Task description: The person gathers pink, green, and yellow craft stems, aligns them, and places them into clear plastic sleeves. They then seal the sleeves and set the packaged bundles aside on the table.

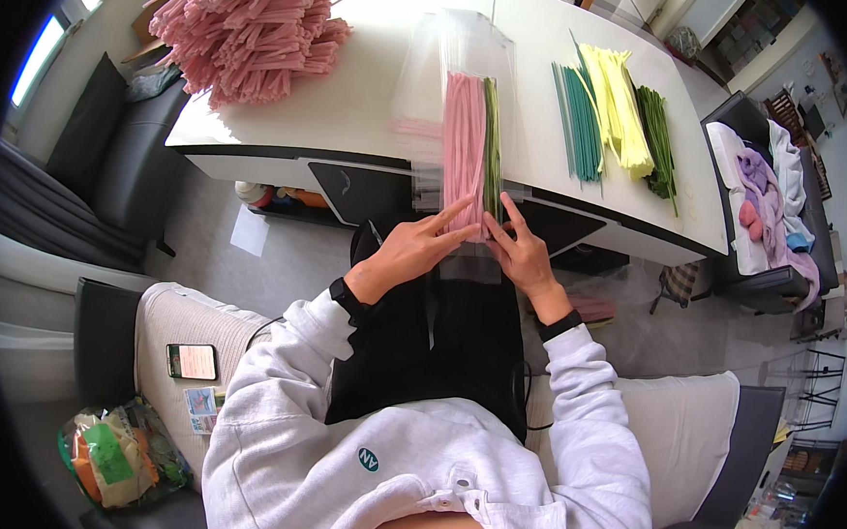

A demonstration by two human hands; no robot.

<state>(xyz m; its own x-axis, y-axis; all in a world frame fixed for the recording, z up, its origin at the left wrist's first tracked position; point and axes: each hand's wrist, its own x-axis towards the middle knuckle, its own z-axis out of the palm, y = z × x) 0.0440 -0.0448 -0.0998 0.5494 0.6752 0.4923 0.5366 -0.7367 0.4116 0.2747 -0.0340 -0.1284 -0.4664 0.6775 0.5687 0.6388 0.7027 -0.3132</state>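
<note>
A bundle of pink fuzzy stems (464,136) and a narrow strip of green stems (492,145) lie side by side in a clear plastic bag (444,40), which hangs over the table's near edge. My left hand (417,242) rests its spread fingers on the lower end of the pink stems. At the lower right corner of the bundle, my right hand (519,245) touches the bag's side with fingers apart. Farther right on the table lie teal sticks (581,125), yellow fuzzy stems (618,109) and dark green stems (656,140). A large heap of pink stems (255,36) is at the left.
The white table (360,115) has a dark drawer front (363,188) below its edge. A phone (192,362) and a bag of packets (113,456) are on the sofa at my left. Clothes and a blanket (769,206) cover a chair at the right. More bagged stems (595,311) lie on the floor.
</note>
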